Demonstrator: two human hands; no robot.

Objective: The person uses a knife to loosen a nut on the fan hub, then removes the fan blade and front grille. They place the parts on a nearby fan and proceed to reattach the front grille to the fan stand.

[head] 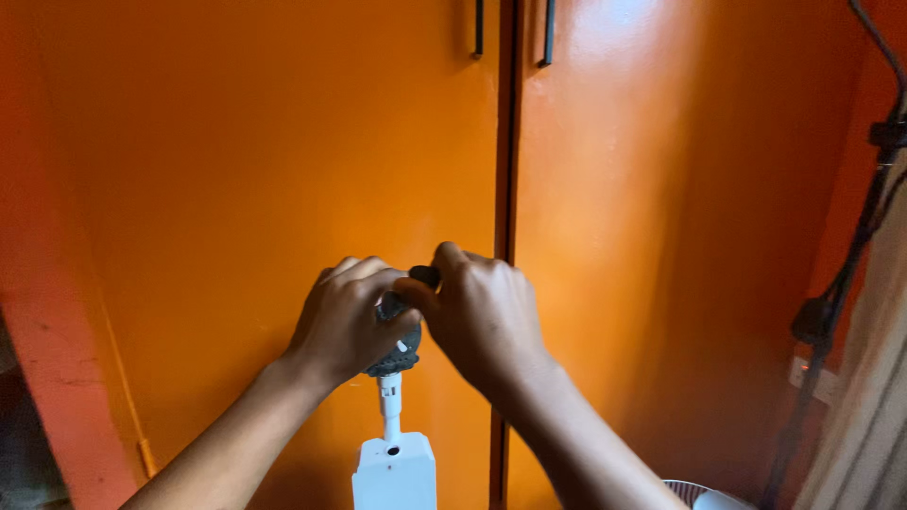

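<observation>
My left hand (348, 321) and right hand (482, 316) both clamp the dark ribbed knob (401, 354) atop the white plastic stem (390, 401), before the orange cabinet doors (283, 170).

Two orange cabinet doors (283, 170) shut side by side, dark seam between; two black handles (479, 28) near the top edge; black cable (855, 246) hanging down the right; pale round object (704, 496) at bottom right, partly cut off.

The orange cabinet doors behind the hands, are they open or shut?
Shut. Both orange cabinet doors lie flush, with only a thin dark seam between them, and the two black handles sit side by side.
</observation>
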